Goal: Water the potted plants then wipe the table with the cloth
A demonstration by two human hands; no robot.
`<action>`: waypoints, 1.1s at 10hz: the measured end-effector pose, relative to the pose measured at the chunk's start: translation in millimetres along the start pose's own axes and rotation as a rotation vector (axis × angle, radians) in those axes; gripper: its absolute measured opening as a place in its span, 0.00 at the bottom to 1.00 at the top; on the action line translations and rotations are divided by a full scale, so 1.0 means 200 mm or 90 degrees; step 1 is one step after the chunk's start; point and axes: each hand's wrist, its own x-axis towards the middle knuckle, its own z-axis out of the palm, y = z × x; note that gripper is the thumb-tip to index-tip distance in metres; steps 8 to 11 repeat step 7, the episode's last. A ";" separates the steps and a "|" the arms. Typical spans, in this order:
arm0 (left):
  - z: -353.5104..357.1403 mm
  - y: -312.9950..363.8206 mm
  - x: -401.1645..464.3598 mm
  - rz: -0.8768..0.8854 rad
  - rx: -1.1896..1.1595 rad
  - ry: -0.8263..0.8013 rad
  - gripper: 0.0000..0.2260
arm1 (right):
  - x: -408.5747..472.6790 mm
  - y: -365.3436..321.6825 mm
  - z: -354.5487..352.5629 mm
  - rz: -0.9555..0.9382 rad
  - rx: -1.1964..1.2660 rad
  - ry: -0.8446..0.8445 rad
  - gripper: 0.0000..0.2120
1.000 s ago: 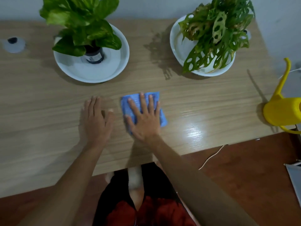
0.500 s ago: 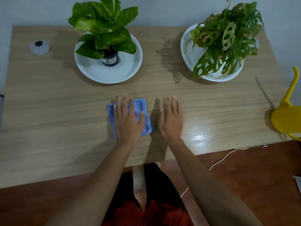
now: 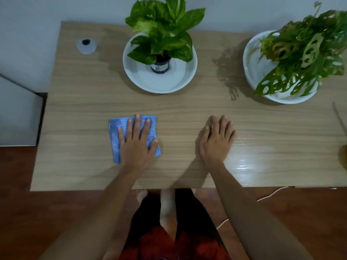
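A folded blue cloth [image 3: 115, 136] lies on the wooden table [image 3: 84, 109], left of centre. My left hand [image 3: 138, 144] presses flat on it with straight, spread fingers. My right hand [image 3: 216, 141] rests flat on the bare wood to the right, apart from the cloth. At the back stand two potted plants in white bowls: a broad-leaved one [image 3: 163, 30] in the middle and one with holed leaves [image 3: 304, 53] at the right.
A small grey disc with a dark centre [image 3: 86, 46] sits at the back left corner. A sliver of a yellow watering can [image 3: 344, 158] shows at the right edge. A white cable [image 3: 270, 194] runs along the floor below the table's front edge.
The cloth passed from under my right hand to under my left hand, which has slid it leftwards. My right hand now lies flat on bare wood.
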 end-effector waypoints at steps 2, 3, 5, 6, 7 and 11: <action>-0.08 -0.43 -0.12 -0.019 0.021 0.017 0.30 | 0.00 -0.01 -0.01 0.007 -0.016 -0.002 0.26; -0.12 -0.59 -0.18 -0.025 0.028 0.022 0.31 | 0.00 -0.02 -0.02 0.011 -0.025 -0.015 0.27; -0.17 -0.67 -0.21 -0.027 0.016 -0.027 0.32 | 0.00 0.00 -0.04 -0.010 -0.021 -0.038 0.26; -0.21 -0.63 -0.19 -0.075 -0.020 -0.028 0.33 | 0.01 0.05 -0.09 -0.058 -0.015 -0.038 0.24; -0.22 -0.45 -0.11 -0.059 -0.075 0.008 0.34 | 0.05 0.14 -0.18 -0.123 -0.006 -0.024 0.25; -0.22 -0.45 -0.11 -0.059 -0.075 0.008 0.34 | 0.05 0.14 -0.18 -0.123 -0.006 -0.024 0.25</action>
